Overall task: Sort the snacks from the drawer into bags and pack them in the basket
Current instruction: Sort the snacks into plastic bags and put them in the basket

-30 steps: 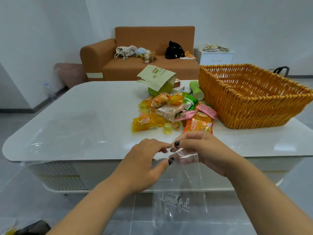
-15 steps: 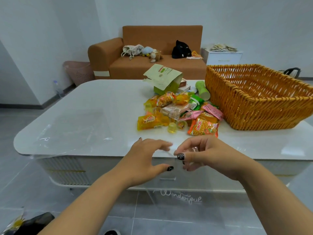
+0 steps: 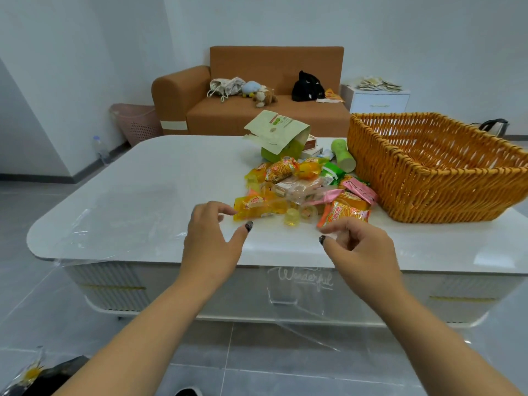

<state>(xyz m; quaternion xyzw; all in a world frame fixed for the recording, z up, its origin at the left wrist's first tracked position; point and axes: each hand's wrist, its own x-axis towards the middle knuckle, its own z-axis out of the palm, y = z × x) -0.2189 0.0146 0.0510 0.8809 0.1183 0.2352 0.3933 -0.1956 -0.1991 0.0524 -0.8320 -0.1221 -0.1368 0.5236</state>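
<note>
Snacks (image 3: 303, 190) lie heaped on the white table (image 3: 143, 195), at about twelve o'clock from both hands, the pile running roughly from ten o'clock to four o'clock. The left hand (image 3: 213, 241) hovers with fingers loosely curled, its fingertips just beside the yellow packet (image 3: 254, 205). The right hand (image 3: 360, 252) hovers at the near edge, just short of the orange packet (image 3: 347, 214). A clear bag (image 3: 300, 284) marked with script seems to hang between them; whether either hand pinches it, I cannot tell. The basket (image 3: 428, 178) stands at two o'clock, nearer the right hand.
</note>
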